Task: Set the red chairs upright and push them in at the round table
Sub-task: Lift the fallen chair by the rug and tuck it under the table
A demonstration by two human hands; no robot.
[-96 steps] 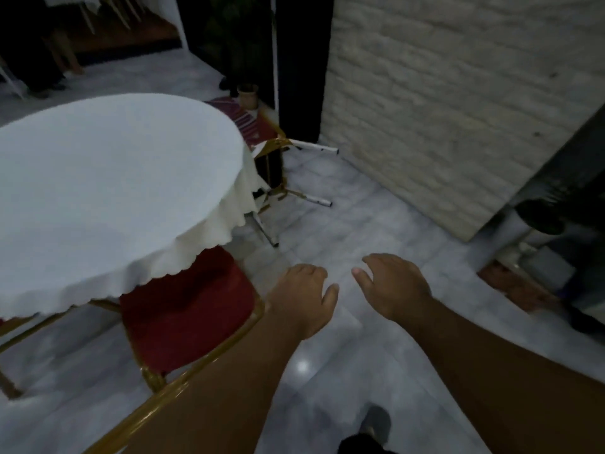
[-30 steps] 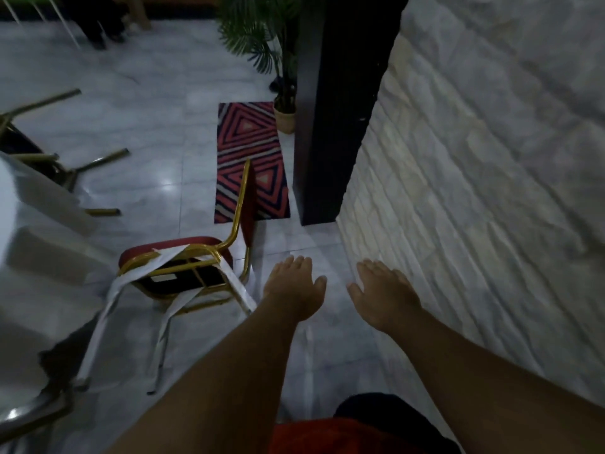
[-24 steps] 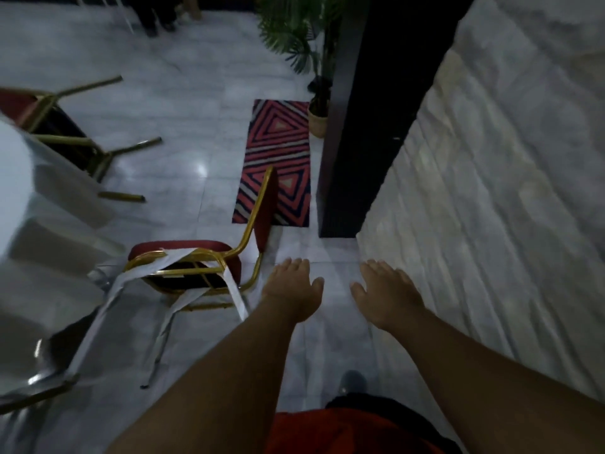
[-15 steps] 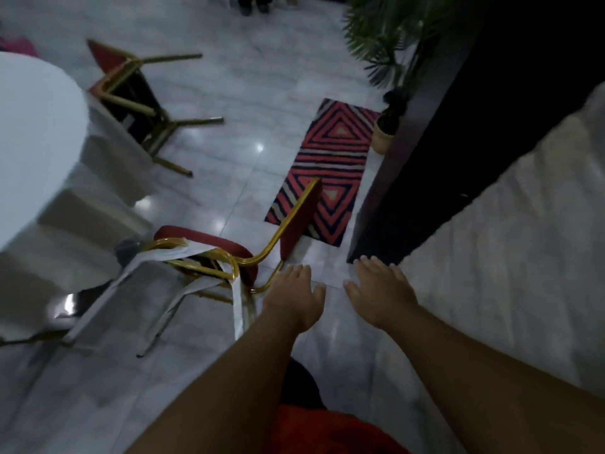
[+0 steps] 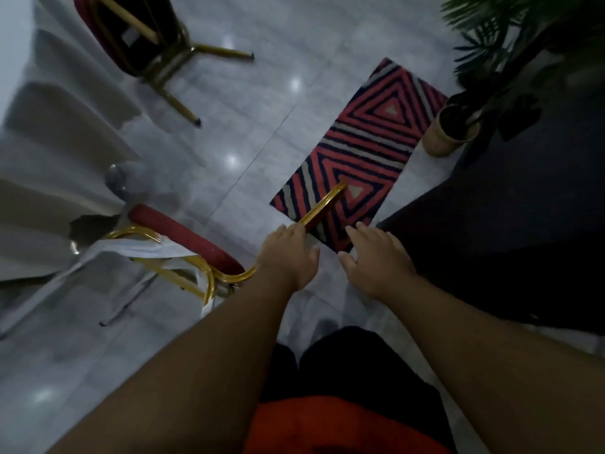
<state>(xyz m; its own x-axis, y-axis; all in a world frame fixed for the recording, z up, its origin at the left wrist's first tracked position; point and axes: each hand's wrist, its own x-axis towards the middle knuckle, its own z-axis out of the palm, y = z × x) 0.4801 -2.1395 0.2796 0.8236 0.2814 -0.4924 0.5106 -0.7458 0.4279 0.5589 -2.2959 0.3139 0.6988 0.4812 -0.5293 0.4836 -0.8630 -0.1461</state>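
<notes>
Head view, left hand [image 5: 288, 257] over toppled red chair [image 5: 186, 239]

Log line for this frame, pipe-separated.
left hand: at gold backrest frame of tipped near chair | right hand: open, free | far chair: tipped over

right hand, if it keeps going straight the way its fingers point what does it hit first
Probably the near edge of the striped rug, just ahead of the right hand. The tipped chair's gold backrest frame lies slightly left of that line, by the left hand. Depth is unclear.
</notes>
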